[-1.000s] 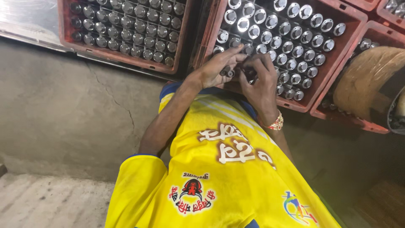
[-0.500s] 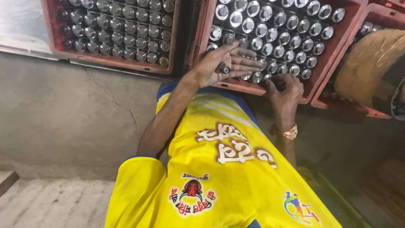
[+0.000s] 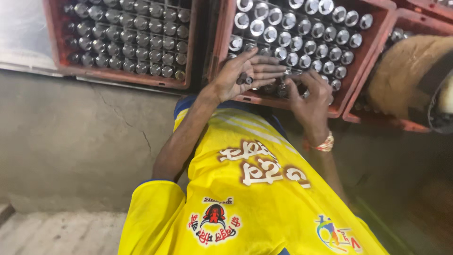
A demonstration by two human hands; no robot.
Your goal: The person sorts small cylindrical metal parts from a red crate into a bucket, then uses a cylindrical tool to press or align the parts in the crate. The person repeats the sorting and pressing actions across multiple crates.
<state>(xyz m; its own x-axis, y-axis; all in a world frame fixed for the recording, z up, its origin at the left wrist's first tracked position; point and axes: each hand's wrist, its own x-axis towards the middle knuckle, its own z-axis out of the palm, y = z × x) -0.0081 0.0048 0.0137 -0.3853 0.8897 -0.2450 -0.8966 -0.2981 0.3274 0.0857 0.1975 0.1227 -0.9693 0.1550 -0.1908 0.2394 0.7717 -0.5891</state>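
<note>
A person in a yellow printed shirt [image 3: 245, 189] leans over a red crate [image 3: 373, 28] packed with rows of metal-capped bottles [image 3: 302, 33]. The left hand [image 3: 245, 73] lies open and palm-up at the crate's near edge, fingers spread, with a few small dark caps [image 3: 244, 79] resting loose in the palm. The right hand [image 3: 309, 94], a beaded bracelet [image 3: 323, 145] at its wrist, curls its fingers down onto the bottle tops in the nearest row, just beside the left hand; whether it pinches anything cannot be told. A second red crate [image 3: 56, 42] of capped bottles stands to the left, apart from the first, against a grey concrete wall [image 3: 75, 141]. To the right, a third red crate [image 3: 377, 118] holds a coil of brown rope [image 3: 406, 71]
</note>
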